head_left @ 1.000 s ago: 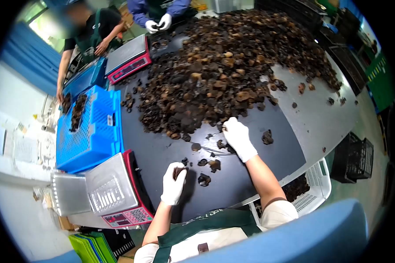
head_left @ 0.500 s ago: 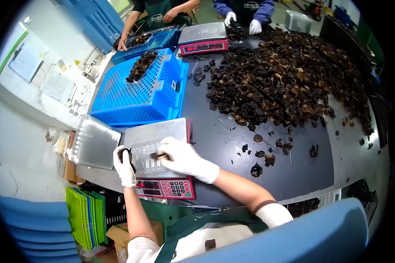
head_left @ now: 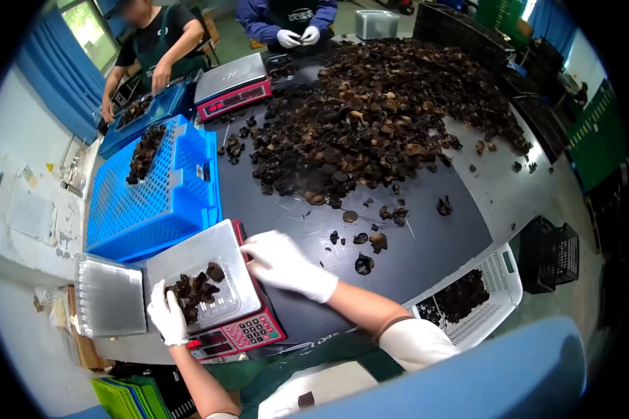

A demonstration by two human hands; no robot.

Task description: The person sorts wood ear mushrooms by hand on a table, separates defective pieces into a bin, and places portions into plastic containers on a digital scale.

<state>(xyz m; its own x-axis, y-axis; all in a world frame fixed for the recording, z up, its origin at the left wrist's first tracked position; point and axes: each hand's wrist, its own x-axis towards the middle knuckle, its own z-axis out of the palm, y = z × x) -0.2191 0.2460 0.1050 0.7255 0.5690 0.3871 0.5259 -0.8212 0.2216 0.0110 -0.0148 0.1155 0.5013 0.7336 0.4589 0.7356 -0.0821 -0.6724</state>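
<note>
A clear plastic tray (head_left: 225, 309) rests on the metal plate of a red scale (head_left: 250, 329). Dark wood ear mushrooms (head_left: 194, 292) lie in a loose clump inside it. At the tray's left side is my left hand (head_left: 166, 315), white-gloved, its fingers apart beside the mushrooms. My right hand (head_left: 286, 264), also gloved, hovers over the scale's right edge with fingers loosely spread; nothing shows in it. A large heap of wood ear mushrooms (head_left: 370, 119) covers the far part of the dark table, with several loose pieces (head_left: 364, 263) nearer me.
Left of the scale stand stacked clear trays (head_left: 110, 297). Behind it, an upturned blue basket (head_left: 143, 202) bears a filled tray. A second scale (head_left: 232, 87) sits farther back. Two people work across the table. A white basket (head_left: 500, 293) with mushrooms is at lower right.
The wood ear mushrooms from my left hand now lie in the tray. My right hand has let go of its piece and moved toward the scale's right edge. The view has swung right.
</note>
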